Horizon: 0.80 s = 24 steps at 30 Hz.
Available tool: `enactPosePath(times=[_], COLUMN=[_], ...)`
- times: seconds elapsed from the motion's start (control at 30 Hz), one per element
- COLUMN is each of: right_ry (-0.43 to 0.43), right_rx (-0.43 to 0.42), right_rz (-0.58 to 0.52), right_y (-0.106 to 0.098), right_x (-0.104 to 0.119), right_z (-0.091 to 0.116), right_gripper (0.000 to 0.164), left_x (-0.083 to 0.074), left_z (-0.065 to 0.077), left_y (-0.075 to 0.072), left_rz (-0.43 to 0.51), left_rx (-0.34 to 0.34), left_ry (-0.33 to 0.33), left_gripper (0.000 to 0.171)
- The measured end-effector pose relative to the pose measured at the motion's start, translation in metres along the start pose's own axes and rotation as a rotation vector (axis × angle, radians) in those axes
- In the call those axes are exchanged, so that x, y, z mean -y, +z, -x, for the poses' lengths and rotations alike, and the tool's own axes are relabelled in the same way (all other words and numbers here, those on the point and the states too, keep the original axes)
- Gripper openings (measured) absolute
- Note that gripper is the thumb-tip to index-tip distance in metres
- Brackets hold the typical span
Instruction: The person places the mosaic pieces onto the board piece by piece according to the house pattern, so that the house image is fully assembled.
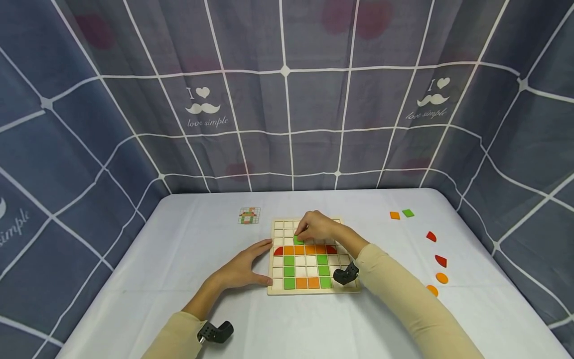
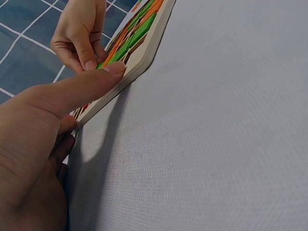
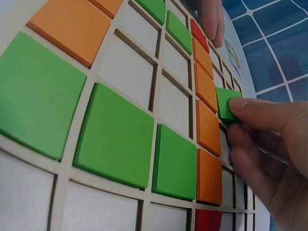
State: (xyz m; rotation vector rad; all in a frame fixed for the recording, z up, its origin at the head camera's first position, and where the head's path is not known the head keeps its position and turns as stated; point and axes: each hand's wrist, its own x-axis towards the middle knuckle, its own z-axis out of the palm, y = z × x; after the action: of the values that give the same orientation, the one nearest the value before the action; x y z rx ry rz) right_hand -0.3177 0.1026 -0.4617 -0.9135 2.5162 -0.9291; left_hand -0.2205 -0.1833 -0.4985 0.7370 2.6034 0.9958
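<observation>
A wooden grid board (image 1: 314, 292) lies on the table with coloured tiles set in some of its cells. My right hand (image 1: 317, 227) is over the board's upper part, its thumb and fingers pinching a green square tile (image 3: 227, 103) at a cell just above the orange row. My left hand (image 1: 242, 267) rests at the board's left side with fingers extended. Its thumb (image 2: 91, 86) lies on the board's edge. Orange squares (image 3: 208, 127) with a red curved piece (image 1: 278, 251) at the row's end form a line, and green squares (image 1: 289, 271) run down two columns below it.
A small printed pattern card (image 1: 248, 216) lies beyond the board's left corner. Loose at the right are an orange square (image 1: 394, 215), a green square (image 1: 407, 213), red curved pieces (image 1: 431, 236) and orange round pieces (image 1: 441, 278). A grey checked curtain (image 1: 314, 99) encloses the white table (image 1: 134, 269).
</observation>
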Motion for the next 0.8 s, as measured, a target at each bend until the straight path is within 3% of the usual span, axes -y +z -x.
enactPosePath(times=[0.3,0.53,0.67,0.8], right_ry=[0.069,0.092,0.078,0.011], right_rx=[-0.036,-0.098,-0.079,-0.034], right_rz=[0.051,0.181,0.181,0.172], right_y=[0.003,0.004,0.002,-0.005], right_x=[0.007,0.011,0.010,0.001], right_z=[0.002,0.001,0.004,0.010], right_gripper=[0.005,0.013,0.013,0.015], left_x=[0.001,0.000,0.000,-0.001], left_z=[-0.001,-0.001,0.000,0.000], left_y=[0.001,0.000,0.000,0.001], left_rz=[0.000,0.001,0.005,0.000], left_rx=[-0.007,-0.009,-0.005,-0.010], left_ry=[0.010,0.009,0.006,0.011], left_gripper=[0.103,0.103,0.103,0.103])
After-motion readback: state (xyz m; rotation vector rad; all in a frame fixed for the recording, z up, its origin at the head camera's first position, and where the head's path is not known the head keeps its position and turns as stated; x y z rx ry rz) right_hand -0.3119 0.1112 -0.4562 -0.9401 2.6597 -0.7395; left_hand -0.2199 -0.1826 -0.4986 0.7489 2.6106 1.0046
